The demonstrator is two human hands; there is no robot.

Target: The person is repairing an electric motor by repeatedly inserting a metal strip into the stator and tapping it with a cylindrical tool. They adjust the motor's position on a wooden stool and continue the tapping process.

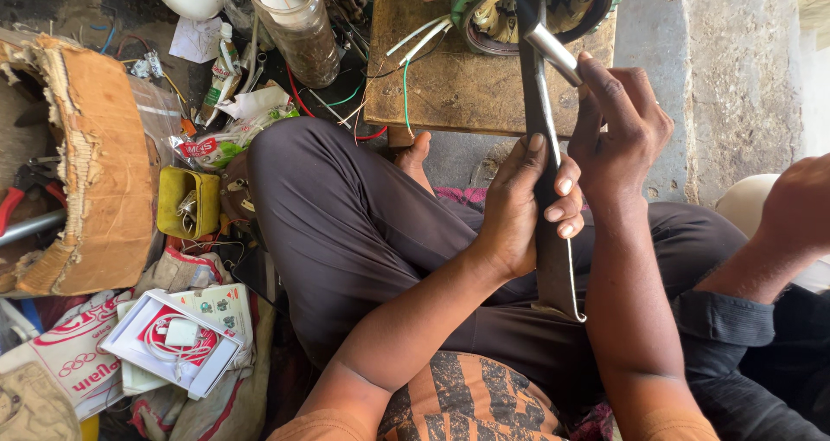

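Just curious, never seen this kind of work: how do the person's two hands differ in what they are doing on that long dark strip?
The left hand wraps around the dark strip low down, fingers curled over its edge. The right hand sits higher and pinches a thin shiny metal tool against the strip. The left hand grips in a fist-like hold; the right one uses mainly its fingertips. Both are bare and touch the same strip.

The green motor housing [527,0] on the wooden board [450,86] runs off the top edge, the left hand [519,207] covers the middle of the dark flat bar [553,259], and another person's arm [778,233] is cut at the right edge.
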